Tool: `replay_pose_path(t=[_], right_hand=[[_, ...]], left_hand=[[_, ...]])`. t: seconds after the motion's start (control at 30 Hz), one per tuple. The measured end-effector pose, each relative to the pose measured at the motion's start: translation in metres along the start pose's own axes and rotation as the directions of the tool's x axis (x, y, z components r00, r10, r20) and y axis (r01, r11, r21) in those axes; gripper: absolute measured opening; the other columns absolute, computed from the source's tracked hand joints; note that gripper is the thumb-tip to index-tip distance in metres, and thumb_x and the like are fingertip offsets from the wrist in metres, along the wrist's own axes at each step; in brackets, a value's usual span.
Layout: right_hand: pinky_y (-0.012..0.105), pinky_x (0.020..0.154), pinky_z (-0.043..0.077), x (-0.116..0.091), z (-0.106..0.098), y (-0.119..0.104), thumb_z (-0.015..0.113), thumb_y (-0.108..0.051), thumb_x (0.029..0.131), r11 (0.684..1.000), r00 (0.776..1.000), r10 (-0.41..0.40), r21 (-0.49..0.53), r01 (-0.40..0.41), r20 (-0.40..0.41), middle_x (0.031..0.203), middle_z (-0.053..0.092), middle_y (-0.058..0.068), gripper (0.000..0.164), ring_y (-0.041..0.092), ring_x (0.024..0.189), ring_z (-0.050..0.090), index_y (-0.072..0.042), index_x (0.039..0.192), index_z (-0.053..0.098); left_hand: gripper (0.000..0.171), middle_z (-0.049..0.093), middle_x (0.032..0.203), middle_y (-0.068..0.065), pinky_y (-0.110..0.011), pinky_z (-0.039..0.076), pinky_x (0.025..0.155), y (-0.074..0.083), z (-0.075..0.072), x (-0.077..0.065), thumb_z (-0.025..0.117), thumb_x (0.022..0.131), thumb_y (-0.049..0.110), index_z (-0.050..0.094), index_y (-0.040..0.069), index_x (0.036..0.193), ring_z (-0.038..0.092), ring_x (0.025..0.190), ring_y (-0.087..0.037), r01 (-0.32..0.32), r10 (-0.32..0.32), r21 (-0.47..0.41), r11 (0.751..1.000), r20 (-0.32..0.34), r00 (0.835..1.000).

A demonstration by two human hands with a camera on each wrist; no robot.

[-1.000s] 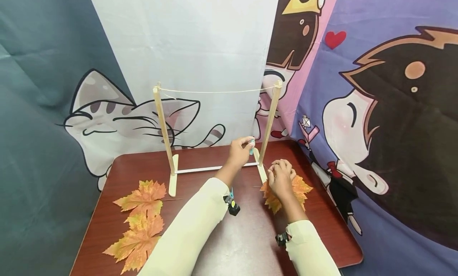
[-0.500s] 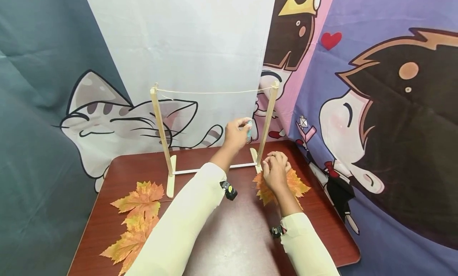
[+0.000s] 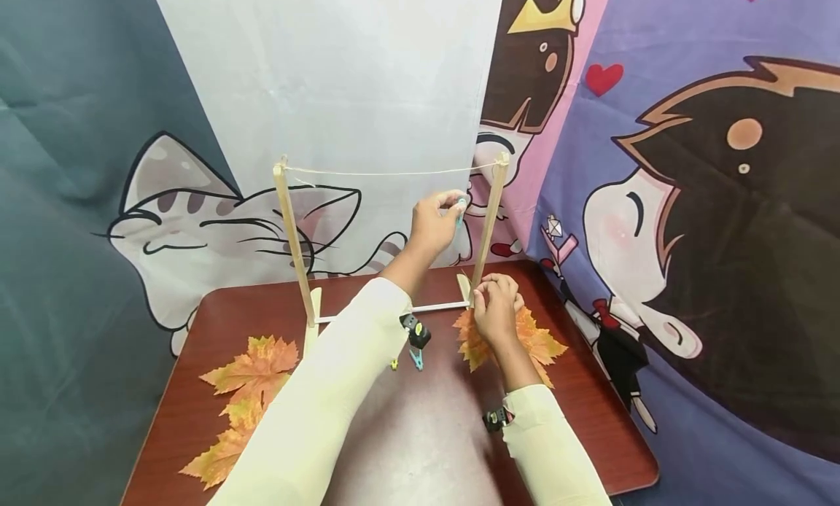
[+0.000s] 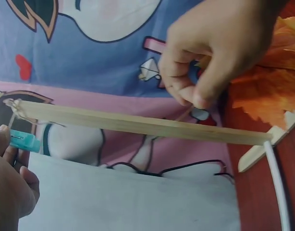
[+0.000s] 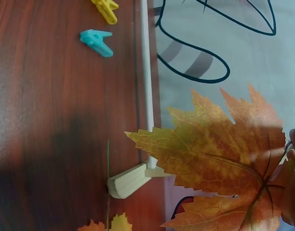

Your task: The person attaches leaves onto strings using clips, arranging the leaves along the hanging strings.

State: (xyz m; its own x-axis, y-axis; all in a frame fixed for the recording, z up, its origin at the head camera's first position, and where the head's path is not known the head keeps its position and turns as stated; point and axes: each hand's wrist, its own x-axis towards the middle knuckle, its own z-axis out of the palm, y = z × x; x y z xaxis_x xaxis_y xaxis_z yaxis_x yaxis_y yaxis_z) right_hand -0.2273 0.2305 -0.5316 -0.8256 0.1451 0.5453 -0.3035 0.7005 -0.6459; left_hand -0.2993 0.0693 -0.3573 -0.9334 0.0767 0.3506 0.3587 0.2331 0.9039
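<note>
My left hand [image 3: 432, 225] is raised beside the right wooden post [image 3: 488, 229], below the string [image 3: 394, 173]. Its thumb and fingers pinch a teal clothespin [image 4: 25, 140]. Lower, just right of that post, my right hand [image 3: 497, 309] pinches the thin stem of an orange artificial maple leaf [image 5: 219, 159]. The leaf spreads out from the fingertips in the right wrist view, overlapping the foot of the stand [image 5: 130, 180]. Most of the right hand is out of the right wrist view.
More maple leaves [image 3: 256, 367] lie on the left of the red-brown table [image 3: 420, 433]. Another leaf's tips [image 5: 121, 224] show near the stand's foot. A teal clothespin [image 5: 95, 42] and a yellow clothespin [image 5: 106, 9] lie by the white crossbar [image 5: 146, 72]. Printed cloth hangs behind.
My left hand has risen toward the string with the clothespin. The right hand has shifted slightly up and left with the leaf. Clothespins on the table now show beside the left sleeve.
</note>
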Motion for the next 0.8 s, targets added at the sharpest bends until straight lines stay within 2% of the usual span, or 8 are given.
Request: replay_pose_path(t=[0.1,0.17,0.33,0.4,0.6,0.8], right_hand=[[0.071,0.11,0.022,0.004,0.001,-0.002,0.068,-0.004,0.101,1.0,1.0,-0.007,0.003,0.007,0.0,0.132,0.063,0.021,0.008,0.045,0.139,0.043,0.0,0.094,0.066],[0.071,0.11,0.022,0.008,0.0,-0.005,0.068,-0.005,0.102,1.0,1.0,-0.009,0.006,0.009,-0.009,0.132,0.062,0.022,0.009,0.045,0.139,0.043,0.0,0.095,0.065],[0.071,0.11,0.023,0.021,-0.006,-0.012,0.067,-0.008,0.103,1.0,0.999,-0.015,-0.002,0.015,-0.033,0.134,0.062,0.022,0.011,0.045,0.139,0.044,0.0,0.096,0.065],[0.071,0.11,0.024,0.027,-0.008,-0.014,0.067,-0.009,0.103,1.0,0.999,-0.022,-0.002,0.022,-0.046,0.135,0.062,0.022,0.011,0.045,0.139,0.044,0.0,0.097,0.065],[0.071,0.109,0.025,0.044,-0.013,-0.026,0.067,-0.006,0.102,0.998,0.994,-0.057,0.012,0.059,-0.093,0.133,0.062,0.022,0.01,0.044,0.137,0.045,0.001,0.096,0.065],[0.069,0.108,0.025,0.057,-0.009,-0.034,0.067,-0.007,0.102,0.995,0.989,-0.093,0.02,0.096,-0.111,0.131,0.062,0.021,0.01,0.045,0.136,0.046,0.001,0.096,0.065]], left_hand=[[0.024,0.08,0.117,-0.011,-0.034,0.056,0.094,0.012,-0.002,0.007,0.07,0.107,0.015,0.079,0.009,0.128,0.07,0.115,-0.023,-0.034,0.033,0.018,0.999,0.01,0.999],[0.024,0.08,0.117,-0.011,-0.03,0.055,0.091,0.019,-0.004,0.012,0.07,0.108,0.015,0.079,0.009,0.128,0.071,0.114,-0.022,-0.063,0.063,0.034,0.997,0.014,0.998],[0.023,0.081,0.115,-0.011,-0.026,0.054,0.093,0.032,-0.008,0.024,0.07,0.108,0.015,0.08,0.008,0.126,0.072,0.115,-0.022,-0.135,0.135,0.067,0.989,0.009,0.991],[0.022,0.082,0.115,-0.011,-0.025,0.054,0.091,0.036,-0.009,0.029,0.07,0.107,0.014,0.08,0.007,0.126,0.073,0.11,-0.023,-0.156,0.157,0.074,0.985,0.004,0.988],[0.023,0.082,0.113,-0.014,-0.017,0.049,0.079,0.05,-0.015,0.042,0.071,0.107,0.012,0.079,0.004,0.127,0.067,0.092,-0.016,-0.181,0.183,0.059,0.982,-0.027,0.983],[0.024,0.081,0.115,-0.015,-0.018,0.049,0.078,0.064,-0.023,0.052,0.072,0.105,0.012,0.079,0.004,0.127,0.067,0.091,-0.016,-0.214,0.218,0.079,0.974,-0.045,0.975]])
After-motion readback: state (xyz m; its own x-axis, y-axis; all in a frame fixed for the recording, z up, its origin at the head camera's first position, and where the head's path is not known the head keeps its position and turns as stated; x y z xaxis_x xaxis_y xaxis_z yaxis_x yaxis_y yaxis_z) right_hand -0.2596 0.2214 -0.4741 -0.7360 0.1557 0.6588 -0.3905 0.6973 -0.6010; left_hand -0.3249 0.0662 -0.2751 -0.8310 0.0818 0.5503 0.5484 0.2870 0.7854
